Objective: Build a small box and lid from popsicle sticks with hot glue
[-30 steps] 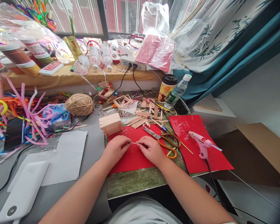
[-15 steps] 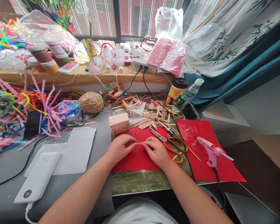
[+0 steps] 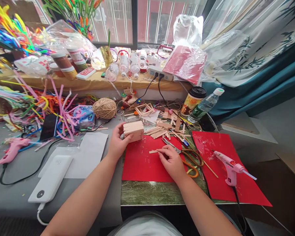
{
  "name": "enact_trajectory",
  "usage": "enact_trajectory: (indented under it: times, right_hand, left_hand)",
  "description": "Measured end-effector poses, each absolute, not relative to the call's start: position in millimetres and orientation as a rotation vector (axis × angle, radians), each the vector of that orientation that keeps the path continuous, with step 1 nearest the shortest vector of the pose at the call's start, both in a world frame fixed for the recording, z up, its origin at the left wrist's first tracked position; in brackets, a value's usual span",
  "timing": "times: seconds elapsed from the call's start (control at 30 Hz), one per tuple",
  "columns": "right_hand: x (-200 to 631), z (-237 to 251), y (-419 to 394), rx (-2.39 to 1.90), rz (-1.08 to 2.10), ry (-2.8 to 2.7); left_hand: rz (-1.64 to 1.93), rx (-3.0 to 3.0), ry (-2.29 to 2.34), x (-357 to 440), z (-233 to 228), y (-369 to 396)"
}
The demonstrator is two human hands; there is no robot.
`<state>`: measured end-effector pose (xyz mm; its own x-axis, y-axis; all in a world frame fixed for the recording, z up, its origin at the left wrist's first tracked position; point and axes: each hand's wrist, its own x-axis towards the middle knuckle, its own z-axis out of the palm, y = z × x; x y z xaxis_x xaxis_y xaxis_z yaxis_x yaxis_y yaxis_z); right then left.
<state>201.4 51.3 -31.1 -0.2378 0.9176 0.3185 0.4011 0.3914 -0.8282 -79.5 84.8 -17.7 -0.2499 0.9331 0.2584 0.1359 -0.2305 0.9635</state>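
Your left hand (image 3: 116,144) has fingers clamped on a pale, slatted wooden box (image 3: 134,128), visible sides joined; your right hand (image 3: 172,161) pinches a thin wooden strip (image 3: 152,152), unattached.

A round ball of brown string (image 3: 104,108) sits beside a blue packet (image 3: 85,114). Fuzzy pink stems (image 3: 64,113) stick out next to a black phone (image 3: 48,127). A white power bank (image 3: 51,178) lies partly on white paper (image 3: 94,144), and a white cord comes out of its end. A paper cup (image 3: 192,102) with a black lid stands by a water bottle (image 3: 203,106) with a green label. On the yellow-brown ledge (image 3: 142,86), two black plugs are in a power strip (image 3: 167,77). Little jars (image 3: 61,62) are there too. A blue-green curtain (image 3: 248,98) hangs at the right.
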Motion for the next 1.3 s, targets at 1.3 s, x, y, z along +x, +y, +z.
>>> enact_trajectory:
  times: [1.3]
  right_hand:
    - [191, 66, -4, -0.859, 0.115, -2.451]
  left_hand:
    - [1.019, 1.770, 1.110, -17, -9, 17]
